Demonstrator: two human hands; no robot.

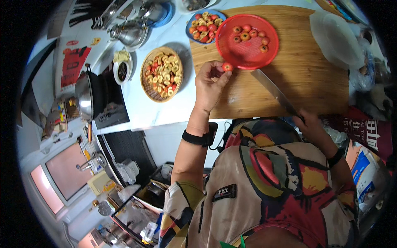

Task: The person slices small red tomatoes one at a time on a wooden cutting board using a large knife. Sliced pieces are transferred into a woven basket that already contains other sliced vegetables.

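Between the thumb and fingertips of my left hand (211, 84) is a small red hawthorn fruit (228, 67), held just off the near rim of a red plastic basket (273, 54). My right hand (310, 125) grips a broad-bladed kitchen knife (276, 92) by its dark handle, near the board's front edge. The blade points up and left, its tip close to the basket. Under both lies a large wooden cutting board (297, 71). Several whole hawthorn fruits (245, 36) sit in the red basket.
A blue dish (189, 34) of cut red fruit stands beside the basket. Left of the board, a wicker basket (143, 83) holds pale sliced pieces. A translucent plastic lid (335, 40) rests at the board's right. Farther left are a steel kettle (128, 34) and a wok (86, 96).
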